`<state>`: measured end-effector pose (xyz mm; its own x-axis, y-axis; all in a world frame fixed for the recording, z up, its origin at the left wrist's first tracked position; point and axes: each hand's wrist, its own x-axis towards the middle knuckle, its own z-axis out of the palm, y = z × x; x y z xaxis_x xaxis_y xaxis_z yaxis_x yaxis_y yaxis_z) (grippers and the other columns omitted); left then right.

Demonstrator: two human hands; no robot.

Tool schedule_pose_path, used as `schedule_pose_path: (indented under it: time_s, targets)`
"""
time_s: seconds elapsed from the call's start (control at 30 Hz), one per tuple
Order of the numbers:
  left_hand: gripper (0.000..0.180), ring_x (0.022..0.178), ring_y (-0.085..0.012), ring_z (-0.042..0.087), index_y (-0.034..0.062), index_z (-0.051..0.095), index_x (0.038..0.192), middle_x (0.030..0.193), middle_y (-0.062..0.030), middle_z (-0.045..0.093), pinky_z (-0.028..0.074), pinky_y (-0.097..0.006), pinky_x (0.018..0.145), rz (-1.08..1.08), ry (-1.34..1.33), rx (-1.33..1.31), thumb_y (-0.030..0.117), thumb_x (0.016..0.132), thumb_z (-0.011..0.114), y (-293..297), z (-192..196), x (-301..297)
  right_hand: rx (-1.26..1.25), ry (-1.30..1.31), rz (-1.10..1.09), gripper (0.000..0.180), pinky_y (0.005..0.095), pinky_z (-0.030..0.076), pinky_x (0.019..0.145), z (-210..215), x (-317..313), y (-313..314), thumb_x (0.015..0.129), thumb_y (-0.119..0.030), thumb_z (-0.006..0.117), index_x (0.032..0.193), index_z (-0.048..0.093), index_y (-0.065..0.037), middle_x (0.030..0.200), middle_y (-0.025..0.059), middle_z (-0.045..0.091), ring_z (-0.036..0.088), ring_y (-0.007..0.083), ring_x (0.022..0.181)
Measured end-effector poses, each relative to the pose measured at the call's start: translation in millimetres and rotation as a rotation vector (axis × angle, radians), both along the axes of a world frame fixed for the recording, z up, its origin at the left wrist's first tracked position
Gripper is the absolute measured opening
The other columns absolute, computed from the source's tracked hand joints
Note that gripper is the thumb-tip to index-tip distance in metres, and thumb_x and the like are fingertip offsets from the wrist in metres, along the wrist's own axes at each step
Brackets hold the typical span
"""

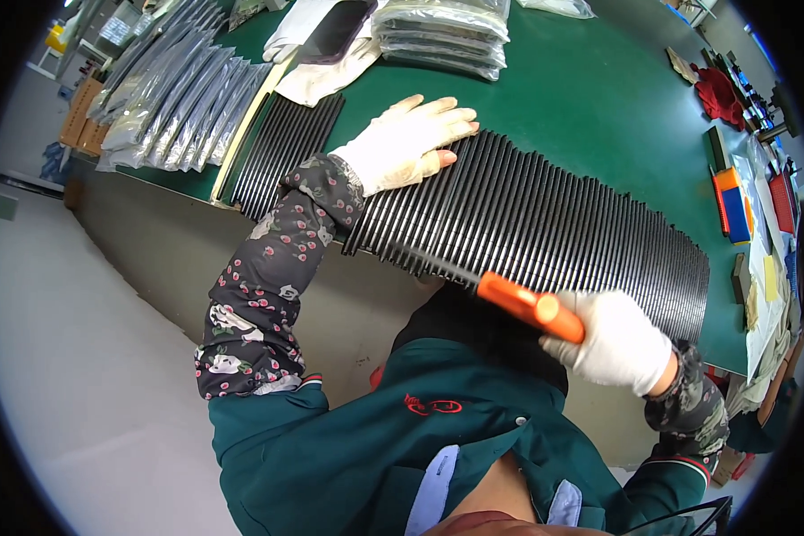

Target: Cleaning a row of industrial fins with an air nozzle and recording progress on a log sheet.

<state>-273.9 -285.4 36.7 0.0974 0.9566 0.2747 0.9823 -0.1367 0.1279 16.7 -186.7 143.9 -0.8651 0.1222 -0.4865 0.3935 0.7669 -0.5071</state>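
Observation:
Many slim black strips [527, 205] lie side by side in a long curving row along the table's near edge. My left hand [411, 143], in a white glove with the thumb tip bare, rests flat on the row's left part, fingers stretched out. White-gloved too, my right hand [612, 339] is closed around an orange-handled tool [518, 297] with a long thin metal shaft. The shaft points left over the strips' near ends; it is slightly blurred, and I cannot tell whether its tip touches them.
Further left lies a smaller group of black strips [286, 138] beside stacked plastic-wrapped packs [188, 107]. A dark phone [338, 31] sits on white gloves [322, 80] near a bagged stack [442, 36]. The green table [590, 107] carries a red cloth [719, 96] and a blue-orange box [732, 205] at right.

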Motion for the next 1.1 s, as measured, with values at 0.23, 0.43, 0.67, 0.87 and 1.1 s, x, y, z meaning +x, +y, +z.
schedule_pose_path:
  time_s: [0.23, 0.43, 0.67, 0.87, 1.1]
  targets:
    - [0.049, 0.128, -0.0212, 0.037, 0.0143, 0.044, 0.13, 0.135, -0.0025, 0.043, 0.027, -0.043, 0.106, 0.014, 0.005, -0.002, 0.016, 0.082, 0.058, 1, 2, 2, 0.032, 0.094, 0.004, 0.026, 0.0407, 0.049, 0.063, -6, -11, -2, 0.076, -0.03, 0.061, 0.091, 0.059, -0.008, 0.068, 0.0144, 0.061, 0.061, 0.0331, 0.066]
    - [0.049, 0.128, -0.0218, 0.037, 0.0136, 0.044, 0.129, 0.135, -0.0033, 0.043, 0.027, -0.044, 0.106, 0.0, -0.006, 0.009, 0.017, 0.082, 0.058, 1, 2, 3, -0.001, 0.034, -0.026, 0.027, 0.0407, 0.049, 0.064, -5, -11, -1, 0.076, -0.029, 0.061, 0.09, 0.058, -0.006, 0.071, 0.0151, 0.061, 0.061, 0.0339, 0.068]
    - [0.056, 0.133, -0.0234, 0.027, 0.0125, 0.035, 0.135, 0.143, -0.0065, 0.031, 0.021, -0.048, 0.108, 0.11, 0.139, -0.131, 0.024, 0.084, 0.056, 7, 11, 11, -0.125, -0.059, -0.443, 0.028, 0.0352, 0.048, 0.064, 16, 33, 28, 0.074, -0.018, 0.065, 0.096, 0.059, -0.003, 0.067, 0.0159, 0.058, 0.061, 0.0303, 0.063]
    - [0.052, 0.131, -0.0227, 0.031, 0.0122, 0.038, 0.133, 0.14, -0.0064, 0.035, 0.025, -0.047, 0.106, -0.047, 0.098, -0.095, 0.028, 0.086, 0.054, 23, 11, 29, -0.072, -0.079, -0.256, 0.026, 0.0389, 0.049, 0.063, 8, 47, 17, 0.073, -0.022, 0.065, 0.093, 0.058, -0.006, 0.067, 0.0154, 0.06, 0.06, 0.0344, 0.065]
    - [0.05, 0.13, -0.0218, 0.033, 0.0122, 0.041, 0.131, 0.138, -0.0055, 0.038, 0.027, -0.045, 0.105, -0.057, 0.109, -0.065, 0.03, 0.086, 0.055, 27, 7, 29, -0.032, 0.002, -0.375, 0.026, 0.0388, 0.049, 0.063, -3, 50, 22, 0.073, -0.022, 0.065, 0.092, 0.058, -0.006, 0.067, 0.015, 0.06, 0.06, 0.0337, 0.065]
